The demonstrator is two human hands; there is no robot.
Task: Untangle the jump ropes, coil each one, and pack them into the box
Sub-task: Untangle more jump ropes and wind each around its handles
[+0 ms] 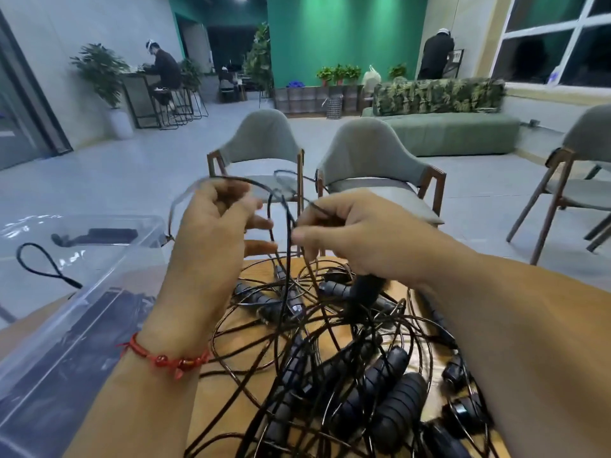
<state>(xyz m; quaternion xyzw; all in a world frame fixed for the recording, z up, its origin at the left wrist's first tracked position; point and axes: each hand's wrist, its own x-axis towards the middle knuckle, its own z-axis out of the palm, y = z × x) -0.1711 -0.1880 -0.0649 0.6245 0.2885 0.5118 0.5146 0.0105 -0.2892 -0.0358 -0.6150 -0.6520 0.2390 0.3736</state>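
A tangle of black jump ropes [330, 352] with several ribbed black handles lies on the wooden table [228, 411]. Both hands are raised above the pile. My left hand [211, 226], with a red string bracelet at the wrist, has curled fingers holding a loop of thin black cord. My right hand [350, 233] pinches a cord strand between thumb and fingers, and a black handle [362, 292] hangs below its palm. Cords run down from both hands into the pile. A clear plastic box [66, 292] stands at the left, with dark rope and handles inside.
Two grey upholstered chairs [264, 150] stand just beyond the table's far edge, and another chair [575, 180] at the right. A green sofa [456, 127] sits further back. Two people are far off near the walls. The box's lid or rim reaches close to my left forearm.
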